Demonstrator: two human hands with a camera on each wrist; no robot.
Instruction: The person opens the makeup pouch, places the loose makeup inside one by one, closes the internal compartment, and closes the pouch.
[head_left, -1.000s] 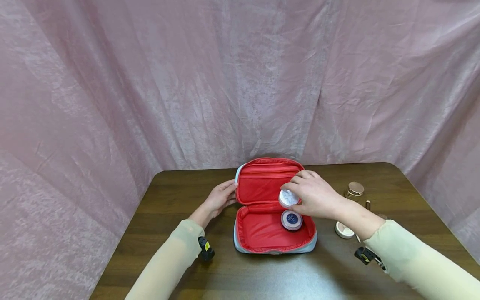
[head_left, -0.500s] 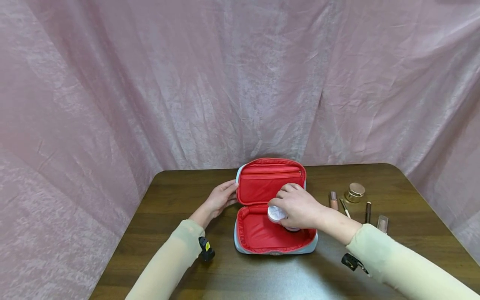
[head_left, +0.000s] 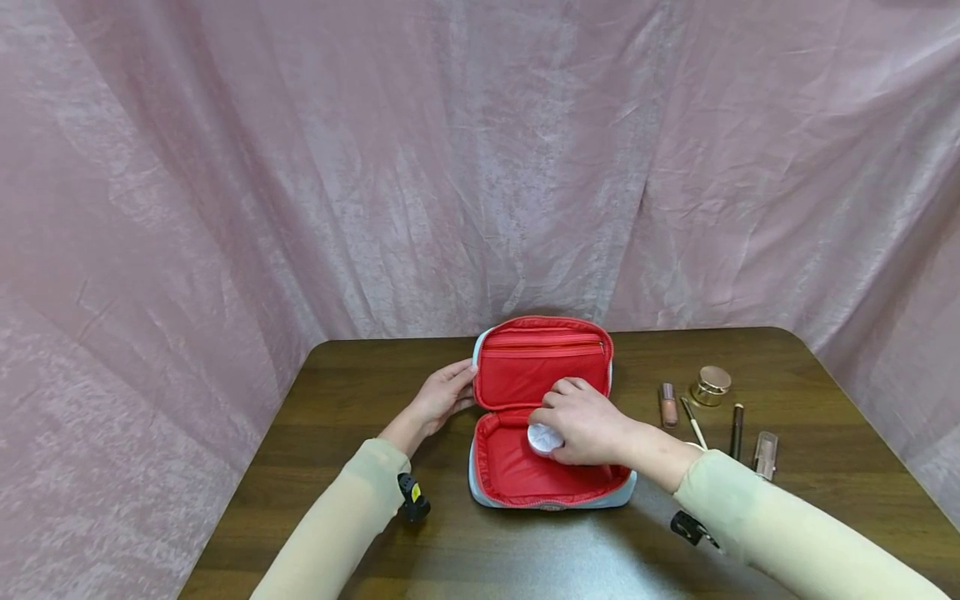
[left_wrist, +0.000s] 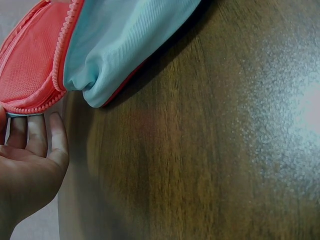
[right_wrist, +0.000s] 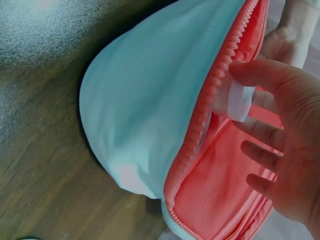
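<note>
One jar has shifted down into the bag, right hand fingers clamped on it; placing looks unfinished. Left hand fingers pinch the lid.

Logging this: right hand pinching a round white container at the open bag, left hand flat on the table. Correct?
The left hand isn't flat: it grips the side edge of the raised lid, as the left wrist view shows. The right hand pinches the container at the open bag.

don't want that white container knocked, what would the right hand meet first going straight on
Likely the red bag lining ahead of the right hand; floor or side wall, depth is unclear.
</note>
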